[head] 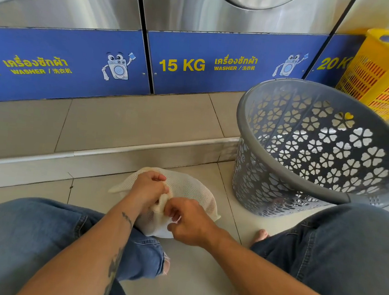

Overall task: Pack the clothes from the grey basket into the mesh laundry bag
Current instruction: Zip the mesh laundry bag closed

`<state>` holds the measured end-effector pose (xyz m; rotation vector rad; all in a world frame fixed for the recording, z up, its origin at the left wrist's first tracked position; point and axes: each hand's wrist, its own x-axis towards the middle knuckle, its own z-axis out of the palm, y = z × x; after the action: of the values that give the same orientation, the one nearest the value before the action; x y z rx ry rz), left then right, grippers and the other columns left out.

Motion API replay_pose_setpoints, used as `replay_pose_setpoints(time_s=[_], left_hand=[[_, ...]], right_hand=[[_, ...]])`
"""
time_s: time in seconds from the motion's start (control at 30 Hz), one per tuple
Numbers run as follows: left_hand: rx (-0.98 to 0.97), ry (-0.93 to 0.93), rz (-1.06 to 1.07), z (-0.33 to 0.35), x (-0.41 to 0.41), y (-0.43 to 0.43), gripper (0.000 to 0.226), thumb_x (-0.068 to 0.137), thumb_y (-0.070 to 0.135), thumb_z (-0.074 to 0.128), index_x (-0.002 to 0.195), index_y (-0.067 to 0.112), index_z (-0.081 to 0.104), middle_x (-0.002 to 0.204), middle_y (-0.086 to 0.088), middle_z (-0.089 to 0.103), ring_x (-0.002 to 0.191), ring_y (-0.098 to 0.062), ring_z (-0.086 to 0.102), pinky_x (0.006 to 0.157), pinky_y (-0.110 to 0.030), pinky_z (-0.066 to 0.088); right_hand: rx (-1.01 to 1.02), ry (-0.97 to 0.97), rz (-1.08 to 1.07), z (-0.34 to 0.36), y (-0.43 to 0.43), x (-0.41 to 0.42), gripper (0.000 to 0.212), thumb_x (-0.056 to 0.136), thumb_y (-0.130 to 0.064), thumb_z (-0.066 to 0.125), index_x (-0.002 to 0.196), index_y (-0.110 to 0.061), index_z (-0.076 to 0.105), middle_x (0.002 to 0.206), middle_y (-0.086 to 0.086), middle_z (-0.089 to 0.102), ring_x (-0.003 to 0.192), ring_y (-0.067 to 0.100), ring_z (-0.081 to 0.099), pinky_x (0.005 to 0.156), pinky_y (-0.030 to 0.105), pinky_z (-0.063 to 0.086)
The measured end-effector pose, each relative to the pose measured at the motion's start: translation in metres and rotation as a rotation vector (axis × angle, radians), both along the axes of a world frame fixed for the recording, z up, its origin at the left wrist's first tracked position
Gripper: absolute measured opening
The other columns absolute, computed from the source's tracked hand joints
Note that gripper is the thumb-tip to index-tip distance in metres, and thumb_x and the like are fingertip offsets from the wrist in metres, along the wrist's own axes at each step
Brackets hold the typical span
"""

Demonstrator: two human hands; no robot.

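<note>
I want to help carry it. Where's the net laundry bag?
In the head view the mesh laundry bag lies on the floor, low centre, gripped by the left hand and right hand, left of the grey basket.

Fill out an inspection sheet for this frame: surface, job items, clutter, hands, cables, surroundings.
Surface: pale tiled floor with a raised step.
Job's things: mesh laundry bag lies bulging on the floor; grey basket stands beside it, no clothes visible inside.
Clutter: yellow basket behind the grey one.
Hands: left hand and right hand both pinch the bag's gathered mouth.
Cables: nothing seen.
Surroundings: washers with blue 15 KG panels.
</note>
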<state>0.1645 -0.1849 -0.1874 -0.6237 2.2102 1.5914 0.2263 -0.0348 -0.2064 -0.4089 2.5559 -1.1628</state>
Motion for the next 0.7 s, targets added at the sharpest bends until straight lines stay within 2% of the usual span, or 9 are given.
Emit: replay_pose_setpoints(time_s=[0.07,0.17,0.27,0.33,0.43,0.5,0.6,0.7], left_hand=[[0.01,0.01,0.019,-0.001,-0.004,-0.002,0.025,0.077,-0.002,0.068,0.092,0.018,0.065,0.093,-0.006,0.066,0.079,-0.02,0.064,0.07,-0.032,0.054],[0.026,0.004,0.03,-0.003,-0.004,-0.003,0.026,0.078,-0.003,0.066,0.094,0.018,0.063,0.091,-0.006,0.064,0.075,-0.018,0.061,0.065,-0.03,0.052],[0.008,0.012,0.024,-0.006,-0.004,-0.003,0.028,0.078,-0.003,0.064,0.095,0.02,0.062,0.095,-0.006,0.063,0.077,-0.019,0.059,0.063,-0.03,0.05],[-0.016,0.021,0.01,-0.007,-0.006,-0.002,0.029,0.079,-0.002,0.059,0.097,0.021,0.06,0.096,-0.005,0.061,0.074,-0.019,0.057,0.061,-0.03,0.047],[-0.05,0.041,-0.016,-0.007,-0.005,0.0,0.03,0.081,-0.001,0.052,0.102,0.02,0.057,0.096,-0.004,0.059,0.069,-0.019,0.054,0.058,-0.029,0.044],[-0.084,0.059,-0.033,-0.007,-0.004,0.002,0.031,0.081,0.0,0.05,0.104,0.021,0.056,0.097,-0.002,0.058,0.072,-0.02,0.055,0.06,-0.029,0.043],[-0.118,0.071,-0.053,-0.005,-0.003,0.004,0.032,0.081,0.0,0.049,0.105,0.021,0.055,0.098,-0.001,0.057,0.076,-0.021,0.055,0.062,-0.029,0.043],[-0.141,0.067,-0.088,-0.004,-0.002,0.005,0.035,0.079,0.0,0.048,0.105,0.022,0.055,0.096,0.0,0.056,0.074,-0.02,0.054,0.06,-0.028,0.042]], right_hand=[[-0.03,-0.014,-0.036,-0.004,-0.006,0.005,0.025,0.072,-0.005,0.072,0.091,-0.019,0.063,0.087,-0.004,0.067,0.08,0.014,0.063,0.072,0.033,0.056],[-0.121,-0.084,-0.198,-0.009,-0.007,0.002,0.022,0.075,-0.001,0.067,0.085,-0.018,0.06,0.083,-0.001,0.068,0.077,0.017,0.063,0.071,0.04,0.056],[-0.2,-0.215,-0.377,-0.011,0.0,-0.004,0.015,0.081,-0.008,0.07,0.079,-0.02,0.064,0.076,-0.001,0.066,0.07,0.015,0.061,0.074,0.043,0.056],[-0.234,-0.322,-0.416,-0.01,0.002,-0.005,0.013,0.084,-0.011,0.071,0.077,-0.021,0.068,0.075,0.0,0.068,0.07,0.014,0.063,0.07,0.039,0.057],[-0.297,-0.396,-0.404,-0.006,-0.003,-0.004,0.013,0.09,-0.012,0.069,0.078,-0.016,0.069,0.076,0.002,0.067,0.067,0.012,0.061,0.06,0.022,0.051],[-0.337,-0.428,-0.413,-0.003,-0.007,-0.002,0.01,0.093,-0.013,0.067,0.083,-0.012,0.069,0.078,0.005,0.066,0.067,0.012,0.06,0.057,0.019,0.049],[-0.309,-0.411,-0.442,-0.006,-0.012,-0.001,0.011,0.092,-0.019,0.068,0.087,-0.009,0.07,0.076,0.003,0.068,0.067,0.013,0.062,0.064,0.028,0.053],[-0.216,-0.303,-0.471,-0.009,-0.013,-0.004,0.017,0.088,-0.022,0.07,0.072,-0.019,0.067,0.067,-0.005,0.066,0.066,0.012,0.062,0.07,0.036,0.054]])
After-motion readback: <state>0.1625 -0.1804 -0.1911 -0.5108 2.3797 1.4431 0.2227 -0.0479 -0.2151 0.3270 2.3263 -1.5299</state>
